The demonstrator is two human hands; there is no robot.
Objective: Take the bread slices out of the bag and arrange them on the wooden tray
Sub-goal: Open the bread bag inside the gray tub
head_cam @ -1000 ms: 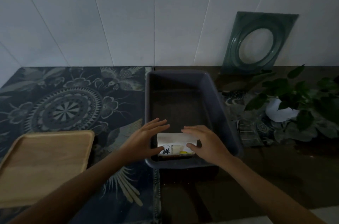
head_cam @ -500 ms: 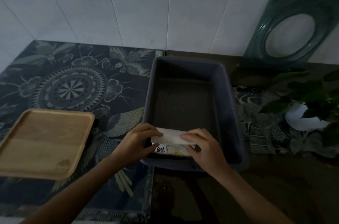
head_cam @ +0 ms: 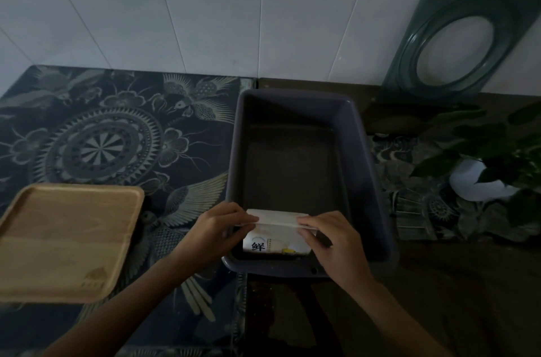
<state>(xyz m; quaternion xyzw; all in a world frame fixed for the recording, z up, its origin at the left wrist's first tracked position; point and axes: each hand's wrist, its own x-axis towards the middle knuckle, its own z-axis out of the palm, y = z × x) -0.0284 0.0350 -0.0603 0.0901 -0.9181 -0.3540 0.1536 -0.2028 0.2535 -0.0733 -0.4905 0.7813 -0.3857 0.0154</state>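
A white bread bag (head_cam: 276, 235) with a black printed character stands at the near end of a dark grey plastic bin (head_cam: 363, 151). My left hand (head_cam: 216, 228) pinches the left end of the bag's folded top strip. My right hand (head_cam: 328, 239) pinches the right end of that strip. No bread slices show; the bag hides them. The wooden tray (head_cam: 64, 239) lies bare on the patterned mat, to the left of my left forearm.
A dark patterned mat (head_cam: 117, 137) covers the left of the counter. A green square frame with a round hole (head_cam: 409, 69) leans on the white wall at back right. A leafy plant in a white pot (head_cam: 480, 181) stands right of the bin.
My fingers have shifted from lying over the bag to pinching its top strip at both ends, and the bag's top now stands higher. The camera has tilted down and closer.
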